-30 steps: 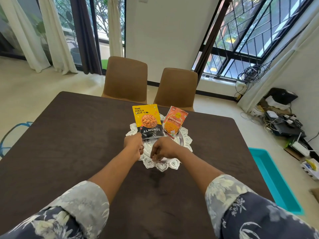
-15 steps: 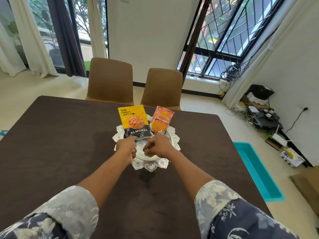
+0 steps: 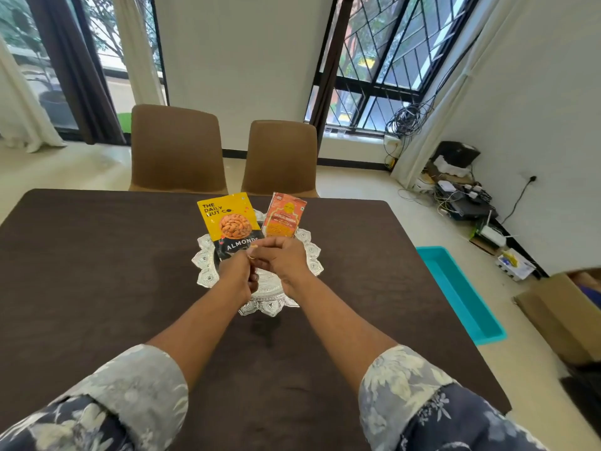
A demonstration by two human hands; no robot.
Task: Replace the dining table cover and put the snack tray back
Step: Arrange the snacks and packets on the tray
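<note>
A dark brown cover (image 3: pixel 97 271) lies flat over the dining table. At its middle sits an ornate silver snack tray (image 3: pixel 205 265). A yellow almonds pouch (image 3: pixel 227 222) and an orange snack pouch (image 3: pixel 284 216) lean at the tray's back. My left hand (image 3: pixel 235 275) and my right hand (image 3: pixel 286 262) are together just above the tray's near half. Their fingers are curled and touch each other. The right fingertips rest by a ring on the left hand. Neither hand holds the tray or a pouch.
Two brown chairs (image 3: pixel 177 151) (image 3: pixel 281 157) stand at the table's far side. On the floor to the right lie a teal tub (image 3: pixel 461 291), a cardboard box (image 3: pixel 562 317) and a tangle of cables and devices (image 3: pixel 461 200) by the wall.
Both hands have left the tray's near rim, risen slightly and come together over it. The tray and pouches stay in place. The camera has tilted up.
</note>
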